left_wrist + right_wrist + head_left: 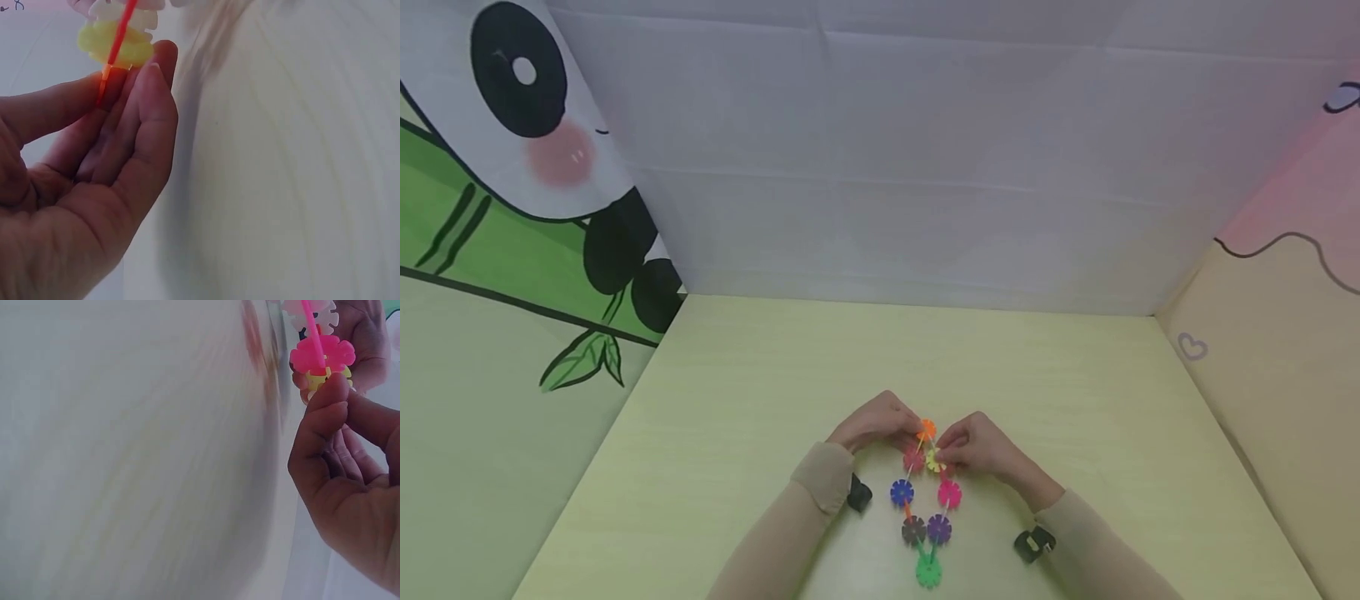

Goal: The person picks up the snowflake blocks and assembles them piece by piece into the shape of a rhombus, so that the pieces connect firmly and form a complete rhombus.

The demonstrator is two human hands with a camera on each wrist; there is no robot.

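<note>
A loop of notched plastic snowflake discs hangs between the two hands, above or on the table; the head view does not settle which. At its top, the left hand [880, 421] pinches an orange snowflake disc [928, 429] between thumb and fingers. Beside it the right hand [985, 450] pinches a yellow snowflake disc [933, 461] by its edge. Below these come red [913, 461], blue [902, 492] and pink [950, 494] discs. Grey [913, 530] and purple [939, 529] discs lead to a green disc [928, 572] at the bottom. In the right wrist view a pink disc [322, 355] adjoins the yellow one.
The pale wooden table [760, 358] spreads around the hands. A white cloth backdrop [887, 167] rises behind it, with printed side panels at left and right. Black wrist devices sit near both sleeves [823, 479].
</note>
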